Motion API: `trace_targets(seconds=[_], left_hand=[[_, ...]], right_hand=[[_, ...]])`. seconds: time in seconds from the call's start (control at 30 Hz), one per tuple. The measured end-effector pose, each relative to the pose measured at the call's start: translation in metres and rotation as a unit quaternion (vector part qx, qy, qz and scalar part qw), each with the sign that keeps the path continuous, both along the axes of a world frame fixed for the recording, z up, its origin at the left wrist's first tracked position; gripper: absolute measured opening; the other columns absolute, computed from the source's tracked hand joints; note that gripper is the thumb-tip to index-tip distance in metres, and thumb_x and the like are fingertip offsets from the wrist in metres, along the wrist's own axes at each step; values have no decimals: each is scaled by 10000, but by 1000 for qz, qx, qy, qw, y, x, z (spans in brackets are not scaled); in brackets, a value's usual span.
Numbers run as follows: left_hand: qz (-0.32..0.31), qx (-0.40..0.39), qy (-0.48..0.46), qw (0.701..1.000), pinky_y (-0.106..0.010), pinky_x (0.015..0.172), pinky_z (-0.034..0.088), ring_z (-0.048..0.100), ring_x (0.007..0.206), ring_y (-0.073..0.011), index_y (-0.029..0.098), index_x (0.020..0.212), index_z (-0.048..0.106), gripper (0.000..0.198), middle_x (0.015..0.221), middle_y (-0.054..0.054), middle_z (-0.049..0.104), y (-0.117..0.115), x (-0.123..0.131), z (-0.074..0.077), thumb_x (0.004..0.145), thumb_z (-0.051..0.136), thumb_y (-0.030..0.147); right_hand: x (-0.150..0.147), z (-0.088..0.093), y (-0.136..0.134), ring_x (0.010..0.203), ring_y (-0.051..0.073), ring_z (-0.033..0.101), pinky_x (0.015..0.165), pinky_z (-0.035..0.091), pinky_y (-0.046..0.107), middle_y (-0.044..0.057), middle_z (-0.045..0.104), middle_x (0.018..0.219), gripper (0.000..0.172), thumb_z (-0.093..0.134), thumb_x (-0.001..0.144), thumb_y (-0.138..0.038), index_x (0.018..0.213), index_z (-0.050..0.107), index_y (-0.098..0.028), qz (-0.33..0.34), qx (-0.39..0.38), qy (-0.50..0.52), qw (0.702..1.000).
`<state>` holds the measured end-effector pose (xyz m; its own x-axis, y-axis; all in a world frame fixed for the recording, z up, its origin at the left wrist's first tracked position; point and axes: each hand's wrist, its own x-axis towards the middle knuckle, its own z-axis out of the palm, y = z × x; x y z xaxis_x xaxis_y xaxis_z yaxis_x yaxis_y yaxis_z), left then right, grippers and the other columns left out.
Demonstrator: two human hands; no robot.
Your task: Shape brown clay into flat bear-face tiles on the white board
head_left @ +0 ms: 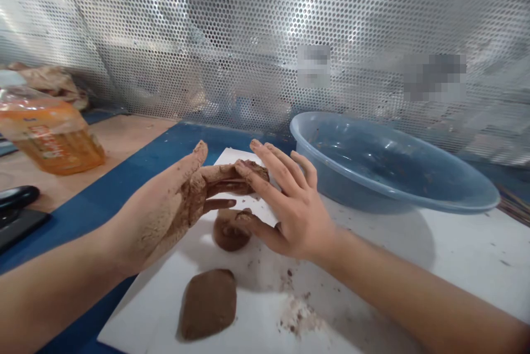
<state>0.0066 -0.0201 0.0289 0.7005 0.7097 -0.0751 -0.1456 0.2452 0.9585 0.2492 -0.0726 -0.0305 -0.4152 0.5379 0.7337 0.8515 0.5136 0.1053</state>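
Clay (209,304) lies on white board (451,271) before perforated wall (232,22).

Only illegible red lettering (48,139) on the orange bottle (66,136).

**Tight behind, roomier near right**

A metal screen (232,17) closed off the back; a basin (348,185) blocked the far right. A lane over the white board (455,265) ran between basin and right forearm (393,282). A low clay slab (209,304) lay at the near side.
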Motion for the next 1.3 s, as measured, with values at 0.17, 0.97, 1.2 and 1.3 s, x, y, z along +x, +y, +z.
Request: trace_targets(seconds=[0.17,0.97,1.2,1.3], left_hand=[[21,-9,26,999,-514,1214,613,753,1400,-356,244,1402,854,892,1522,-145,832,2,-1,-4,1002,489,953],[9,-18,9,1000,-494,1219,583,727,1453,-353,260,1393,856,872,1548,-132,819,3,-2,-1,1007,492,951],[3,-18,-7,1000,-426,1136,627,759,1388,-327,258,1260,896,809,1465,-103,858,2,-2,1,984,586,953],[3,-18,-5,1000,-468,1160,628,761,1391,-349,250,1330,881,859,1485,-132,848,2,-2,0,1001,520,957]], right_hand=[[2,1,2,1812,388,454,1466,275,647,171,445,1965,703,625,1198,-480,1848,472,-261,0,-16,23,1000],[-1,2,1,1766,384,523,1451,320,639,158,524,1920,697,661,1192,-481,1834,472,-284,-2,0,28,1000],[-1,4,-1,1794,373,489,1466,308,630,120,473,1957,697,664,1191,-427,1850,459,-329,15,-25,4,1000],[-1,3,0,1798,378,481,1450,329,639,122,494,1944,723,659,1187,-414,1867,428,-330,-3,-9,27,1000]])
